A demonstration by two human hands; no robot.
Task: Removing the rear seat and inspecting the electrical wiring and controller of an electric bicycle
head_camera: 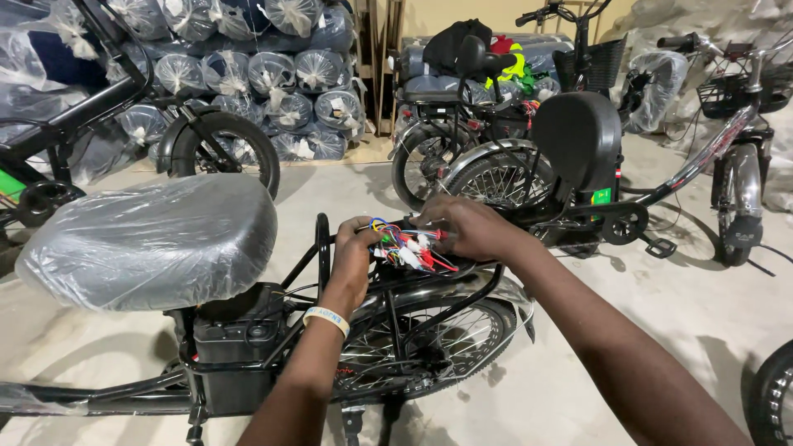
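Observation:
Both my hands work on a bundle of coloured wires (410, 246) with small white connectors, lying on the rear rack of a black electric bike (413, 285). My left hand (355, 258), with a pale band on its wrist, grips the bundle from the left side. My right hand (465, 226) holds the wires and connectors from the right, fingers curled over them. In front of the rack sits the bike's wide saddle (153, 239), wrapped in clear plastic. A black battery box (239, 330) sits under the saddle. The rear wheel (429, 347) is below my hands.
Other bikes stand close: one with a black backrest (578, 136) just behind, one with a front basket (739, 165) at the right, another at the left (216, 144). Plastic-wrapped rolls (281, 74) are stacked at the back wall. A tyre (772, 396) shows at the lower right.

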